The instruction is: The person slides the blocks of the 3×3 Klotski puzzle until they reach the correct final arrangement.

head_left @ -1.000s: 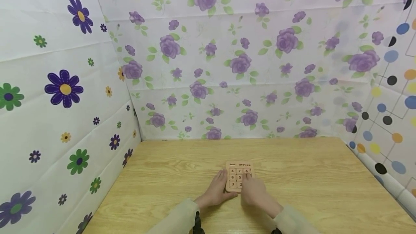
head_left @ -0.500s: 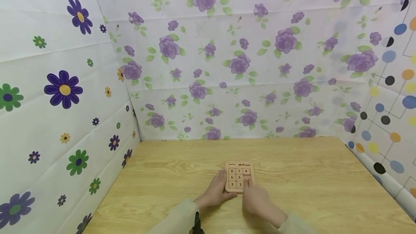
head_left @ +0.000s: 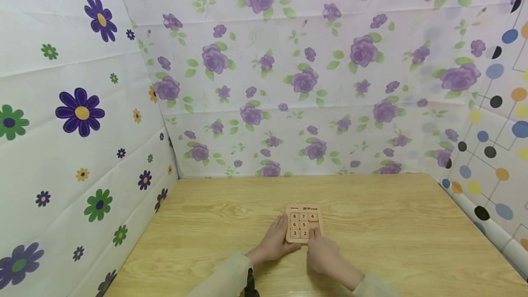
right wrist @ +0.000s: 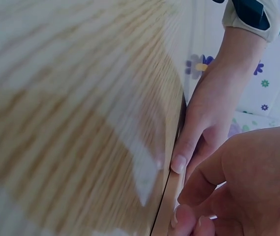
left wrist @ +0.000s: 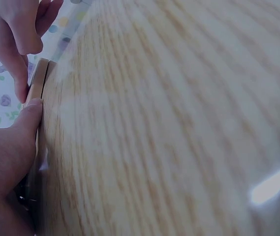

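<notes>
A wooden number slide puzzle [head_left: 304, 207] lies flat on the table, its top row reading 8, 7, 4. Below come 6 and 5, then 3 and 2. The slot under the 4 shows bare, and the lower right corner is hidden behind fingers. My left hand [head_left: 273, 241] holds the board at its left side, thumb along the near edge; in the left wrist view that thumb [left wrist: 29, 117] presses the rim. Over the board's lower right my right hand [head_left: 323, 253] touches the tiles with an extended fingertip. Its other fingers [right wrist: 206, 228] are bent in the right wrist view.
The wood-grain table [head_left: 222, 200] extends around the board on every side. Floral cloth [head_left: 284, 81] hangs behind it, a daisy-print cloth [head_left: 123, 127] at the left, and a dotted cloth [head_left: 491, 168] at the right.
My right hand has drawn slightly towards me from beside the 4 to the lower right, uncovering the bare slot below the 4. My left hand stays on the board.
</notes>
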`<state>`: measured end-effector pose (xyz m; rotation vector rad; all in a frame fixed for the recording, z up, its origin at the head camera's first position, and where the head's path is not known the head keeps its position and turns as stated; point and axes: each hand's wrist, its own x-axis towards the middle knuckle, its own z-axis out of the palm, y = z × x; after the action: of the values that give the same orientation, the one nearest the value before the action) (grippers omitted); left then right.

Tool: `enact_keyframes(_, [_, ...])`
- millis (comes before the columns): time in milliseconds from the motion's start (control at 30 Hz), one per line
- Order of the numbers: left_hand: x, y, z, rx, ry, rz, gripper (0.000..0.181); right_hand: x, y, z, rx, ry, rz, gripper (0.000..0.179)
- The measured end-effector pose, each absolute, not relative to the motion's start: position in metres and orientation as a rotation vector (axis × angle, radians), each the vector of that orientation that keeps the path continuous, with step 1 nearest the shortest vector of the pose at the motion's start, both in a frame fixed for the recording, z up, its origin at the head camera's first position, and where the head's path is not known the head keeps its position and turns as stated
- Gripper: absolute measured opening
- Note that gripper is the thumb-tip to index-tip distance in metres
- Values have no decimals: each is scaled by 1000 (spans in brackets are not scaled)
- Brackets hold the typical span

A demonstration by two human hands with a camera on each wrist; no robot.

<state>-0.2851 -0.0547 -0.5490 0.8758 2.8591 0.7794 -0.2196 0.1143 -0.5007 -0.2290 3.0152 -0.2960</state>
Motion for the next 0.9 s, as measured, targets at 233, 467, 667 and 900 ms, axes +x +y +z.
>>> enact_keyframes(233, [-286, -55, -549, 874, 2865, 767, 100, -224, 115, -504, -247, 3047, -301, 59])
enact_keyframes(467, [-286, -56, -550, 881, 2867, 765, 100, -230, 114, -510, -250, 3062, -325, 61])
enact_keyframes(667, [-286, -56, -550, 885, 2868, 769, 100, -234, 114, -513, -262, 3086, -333, 61])
enact_keyframes(900, [-287, -56, -552, 899, 2880, 772, 100, -239, 115, -515, -242, 3088, -271, 60])
